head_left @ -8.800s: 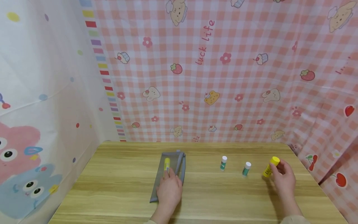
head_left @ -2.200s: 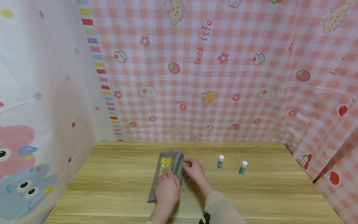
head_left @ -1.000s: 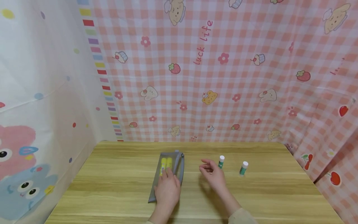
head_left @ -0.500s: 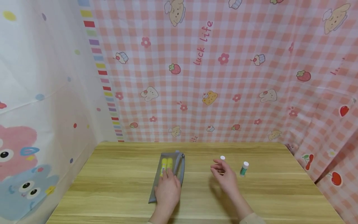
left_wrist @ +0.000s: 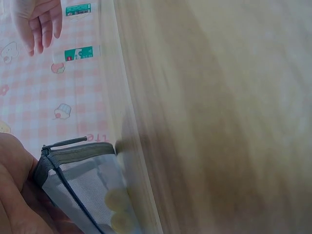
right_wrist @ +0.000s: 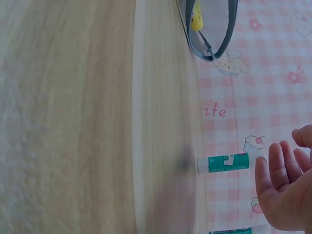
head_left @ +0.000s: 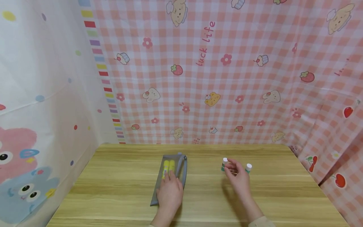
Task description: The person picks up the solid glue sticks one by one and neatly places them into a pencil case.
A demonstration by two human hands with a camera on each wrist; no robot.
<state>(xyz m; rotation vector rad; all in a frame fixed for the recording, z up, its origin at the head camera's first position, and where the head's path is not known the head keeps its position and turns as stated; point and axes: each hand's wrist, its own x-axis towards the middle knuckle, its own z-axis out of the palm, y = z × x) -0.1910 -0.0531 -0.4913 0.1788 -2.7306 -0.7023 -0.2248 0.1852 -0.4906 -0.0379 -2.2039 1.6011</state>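
Observation:
My left hand (head_left: pixel 170 192) rests on a grey mesh zipper pouch (head_left: pixel 173 156) with its fingers fairly straight. Through the mesh show two yellow glue sticks, the left one (head_left: pixel 165 167) beside the right one (head_left: pixel 172 165), their lower ends hidden by my fingers. In the left wrist view the zipped side of the pouch (left_wrist: pixel 78 155) gapes. My right hand (head_left: pixel 239 181) hovers with loosely curved fingers beside a green glue stick (head_left: pixel 223 165) with a white cap; the right wrist view shows a gap between them. Farther right, another green glue stick (head_left: pixel 248 167) stands partly behind this hand.
The wooden table (head_left: pixel 113 183) carries the pouch and the green glue sticks. A pink checked cloth (head_left: pixel 198 78) hangs behind it, and a white patterned cloth (head_left: pixel 56 94) hangs at the left.
A yellow glue stick held by my right hand earlier now lies in the pouch beside the other one. My right hand has moved right, from the pouch's edge to the green glue sticks. My left hand stays.

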